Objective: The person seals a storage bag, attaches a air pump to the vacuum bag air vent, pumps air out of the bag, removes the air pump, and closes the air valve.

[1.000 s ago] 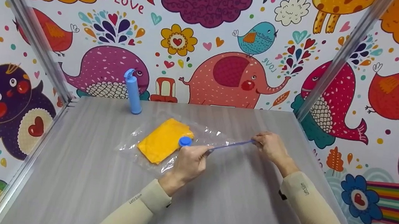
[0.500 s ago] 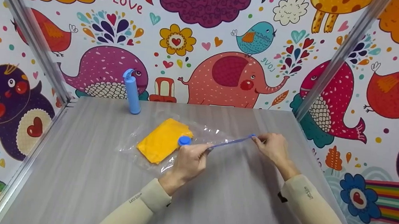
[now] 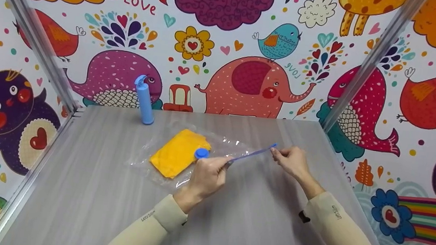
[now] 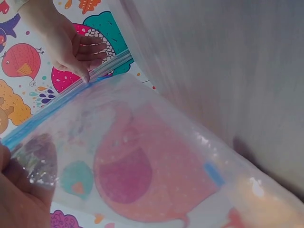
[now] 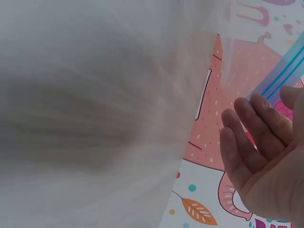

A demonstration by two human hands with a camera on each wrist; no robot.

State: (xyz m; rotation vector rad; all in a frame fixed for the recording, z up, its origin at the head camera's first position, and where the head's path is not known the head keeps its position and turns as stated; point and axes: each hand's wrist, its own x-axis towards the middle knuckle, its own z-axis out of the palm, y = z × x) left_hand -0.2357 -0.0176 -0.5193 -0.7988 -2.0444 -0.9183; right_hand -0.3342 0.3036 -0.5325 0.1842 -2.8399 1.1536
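A clear plastic bag lies on the table with a folded yellow cloth inside and a round blue valve on top. My left hand pinches its blue zip edge just right of the valve. The edge is raised and slants up to the right. At the far end, thumb and fingertips of my right hand pinch the zip, and the blue tip stands out past them. The left wrist view shows the right hand with its other fingers loosely extended behind the zip.
A light blue hand pump stands upright at the back left of the grey table. Behind the table is a patterned wall, and metal posts rise at both back corners.
My right hand has shifted slightly left along the zip, and the blue end now shows beyond its fingertips. My left hand has kept its place and grip.
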